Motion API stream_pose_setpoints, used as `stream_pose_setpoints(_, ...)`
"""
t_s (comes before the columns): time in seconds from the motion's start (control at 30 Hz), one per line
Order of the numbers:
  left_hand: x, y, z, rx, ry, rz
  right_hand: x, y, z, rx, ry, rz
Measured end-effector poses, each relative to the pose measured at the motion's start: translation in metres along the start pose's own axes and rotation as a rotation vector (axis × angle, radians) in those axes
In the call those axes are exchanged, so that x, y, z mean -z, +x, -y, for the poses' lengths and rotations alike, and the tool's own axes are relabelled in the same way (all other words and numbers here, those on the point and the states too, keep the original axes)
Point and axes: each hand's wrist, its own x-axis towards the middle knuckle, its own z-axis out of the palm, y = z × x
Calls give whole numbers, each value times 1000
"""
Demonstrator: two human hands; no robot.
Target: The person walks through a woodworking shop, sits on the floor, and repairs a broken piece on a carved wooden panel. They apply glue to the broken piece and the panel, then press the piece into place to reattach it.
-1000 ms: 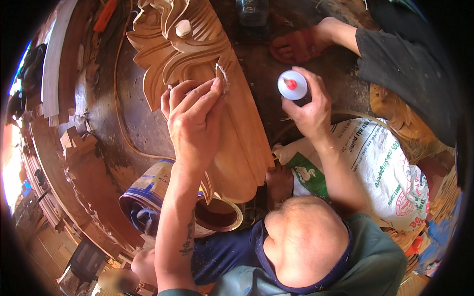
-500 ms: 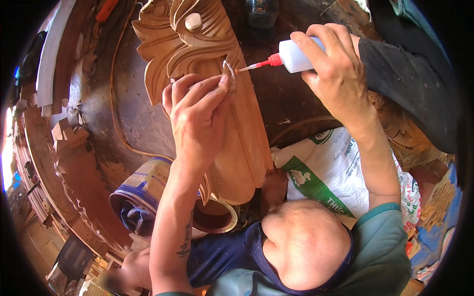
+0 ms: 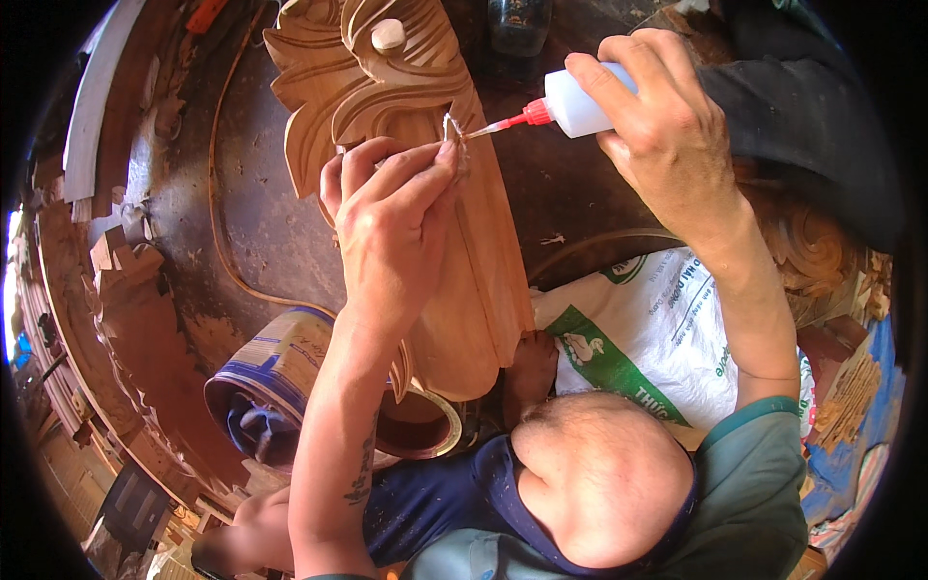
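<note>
Between the fingertips of my left hand (image 3: 391, 217) is a small thin piece (image 3: 451, 133) with a whitish upper edge, perhaps a wood chip; my fingers hide much of it. My right hand (image 3: 667, 130) grips a white squeeze bottle (image 3: 578, 102) with a red cap and narrow nozzle, tilted so that its tip points left at the small piece. Tip and piece look very close; whether they touch I cannot tell. Below both lies a long carved wood panel (image 3: 488, 280), with curling leaf shapes at its far end and a smooth, bare near end. My left hand is over its middle.
A pale round wooden piece (image 3: 388, 37) sits on the carving. Left of my left forearm a blue-rimmed can (image 3: 275, 362) lies tilted. A white-and-green sack (image 3: 667, 329) lies right. A dark jar (image 3: 520, 24) stands at the back. Another person's dark sleeve (image 3: 793, 121) shows at right.
The view has shifted slightly. The nozzle tip has come a little closer to the small piece. Both hands keep their holds, and the dark sleeve at right has moved.
</note>
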Motion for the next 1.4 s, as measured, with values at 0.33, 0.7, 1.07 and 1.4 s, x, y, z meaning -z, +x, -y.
stream_pose_setpoints(0.33, -2, 0, 0, 6, -11, -8, -6, 2, -5, -6, 23, -13)
stream_pose_setpoints(0.7, -1, 0, 1, 7, -8, -5, -8, 7, -6, 14, 12, -44)
stream_pose_setpoints(1.07, -1, 0, -1, 15, -6, -17, -8, -2, -4, -3, 37, -17)
stream_pose_setpoints(1.4, -1, 0, -1, 27, 14, 2, 3, -10, 4, -25, 67, -8)
